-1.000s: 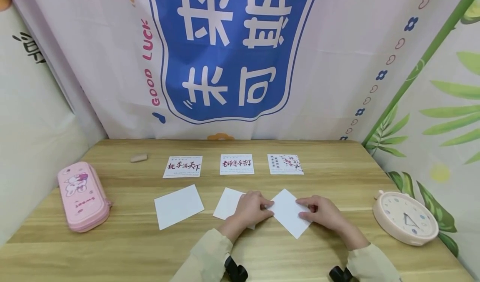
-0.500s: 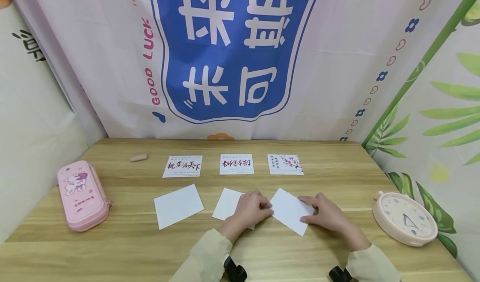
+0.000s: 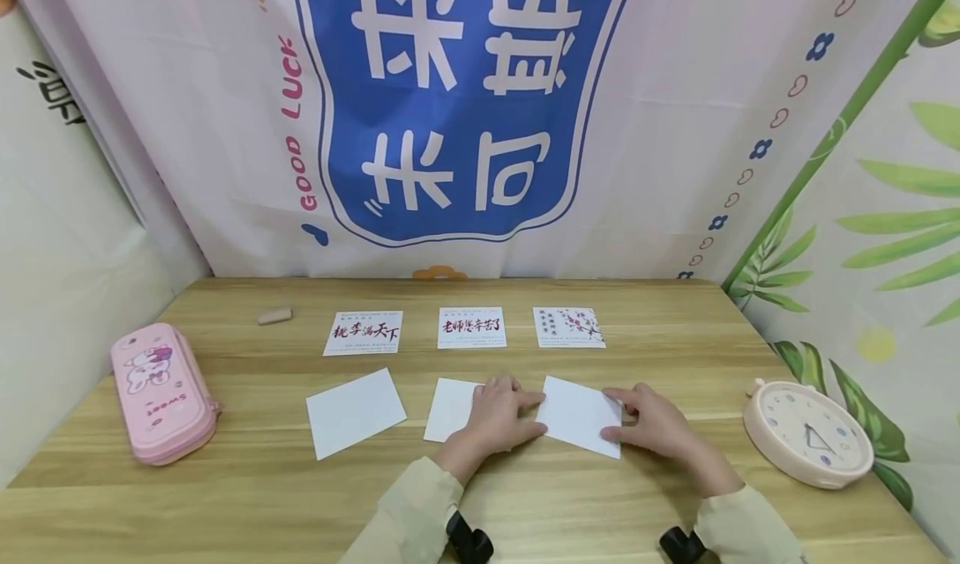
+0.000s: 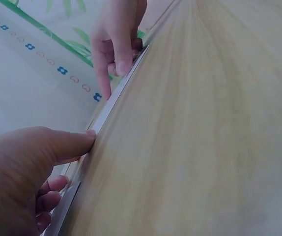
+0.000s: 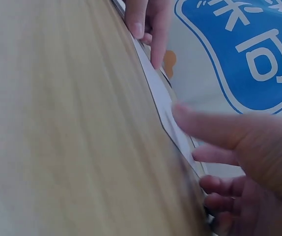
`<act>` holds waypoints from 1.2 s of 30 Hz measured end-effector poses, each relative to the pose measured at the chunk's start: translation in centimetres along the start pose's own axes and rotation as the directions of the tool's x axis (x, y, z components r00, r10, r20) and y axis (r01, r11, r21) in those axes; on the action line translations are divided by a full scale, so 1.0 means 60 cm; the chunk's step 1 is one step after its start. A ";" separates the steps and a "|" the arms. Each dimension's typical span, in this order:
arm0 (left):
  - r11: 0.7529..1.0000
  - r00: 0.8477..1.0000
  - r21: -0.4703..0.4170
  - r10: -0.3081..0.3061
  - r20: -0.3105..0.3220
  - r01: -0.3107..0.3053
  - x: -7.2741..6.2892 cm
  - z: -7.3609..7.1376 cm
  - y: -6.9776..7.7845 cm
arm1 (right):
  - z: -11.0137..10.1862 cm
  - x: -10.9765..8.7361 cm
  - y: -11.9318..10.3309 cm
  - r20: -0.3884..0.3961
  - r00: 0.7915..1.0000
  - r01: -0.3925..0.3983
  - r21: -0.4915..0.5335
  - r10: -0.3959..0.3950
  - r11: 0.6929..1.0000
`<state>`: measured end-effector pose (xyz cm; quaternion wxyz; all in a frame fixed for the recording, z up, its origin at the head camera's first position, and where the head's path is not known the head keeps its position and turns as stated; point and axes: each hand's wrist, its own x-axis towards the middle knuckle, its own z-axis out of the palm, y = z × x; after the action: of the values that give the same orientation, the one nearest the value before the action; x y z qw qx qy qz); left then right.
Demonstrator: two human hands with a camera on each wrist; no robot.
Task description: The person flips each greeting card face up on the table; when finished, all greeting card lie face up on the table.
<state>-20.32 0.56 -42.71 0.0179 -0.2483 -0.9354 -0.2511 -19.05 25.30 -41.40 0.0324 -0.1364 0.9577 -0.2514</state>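
A blank white card (image 3: 579,416) lies flat on the wooden table, slightly tilted, between my two hands. My left hand (image 3: 495,418) touches its left edge with thumb and forefinger spread apart. On the opposite side, my right hand (image 3: 651,424) has its forefinger at the upper right corner and its thumb lower down on the edge. Under and beside my left hand lies a second blank card (image 3: 450,410), partly hidden by the hand. Further left is a third blank card (image 3: 356,414), turned at an angle. In the right wrist view the right thumb (image 5: 205,123) lies over the card.
Behind the blank cards stands a row of printed cards: one (image 3: 363,333) left, one (image 3: 472,327) in the middle, one (image 3: 569,327) right. A small tan block (image 3: 275,316) and a pink pencil case (image 3: 163,393) are at left, a round clock (image 3: 810,435) at right.
The card between my hands has turned from a diamond position to nearly square with the table. My right fingers have shifted along its right side; the left hand stays near the left edge.
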 end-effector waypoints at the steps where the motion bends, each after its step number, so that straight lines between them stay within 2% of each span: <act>1: 1.000 1.000 0.005 0.004 0.002 -0.004 0.000 0.000 0.000 | -0.001 -0.001 0.000 0.022 1.000 0.001 0.002 -0.001 1.000; 4: 1.000 1.000 0.017 0.013 -0.001 -0.013 0.000 0.001 0.001 | -0.005 -0.005 -0.003 0.078 0.997 -0.010 0.013 0.009 1.000; 8: 1.000 1.000 0.019 0.010 -0.009 -0.010 0.000 0.002 0.002 | -0.007 -0.008 -0.004 0.082 0.996 -0.035 0.022 0.033 0.999; 15: 1.000 1.000 -0.027 -0.003 -0.016 0.002 -0.001 0.003 0.001 | -0.001 0.000 0.007 -0.013 0.998 -0.058 0.016 0.058 0.998; 20: 1.000 1.000 -0.009 -0.012 0.000 0.012 -0.001 -0.001 0.002 | 0.003 0.005 0.016 -0.065 0.996 -0.061 0.023 0.062 0.998; 32: 0.999 0.994 0.037 -0.042 0.102 0.038 0.015 -0.010 0.002 | -0.013 0.009 0.014 0.080 0.996 0.023 0.056 -0.028 0.998; 36: 0.998 0.989 0.048 -0.057 0.133 0.051 0.024 -0.011 0.002 | -0.016 0.012 0.014 0.098 0.995 0.031 0.059 -0.036 0.998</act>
<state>-21.58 1.02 -41.85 -0.0467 -0.2387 -0.9462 -0.2133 -20.10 26.23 -40.98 0.0793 -0.1637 0.9448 -0.2723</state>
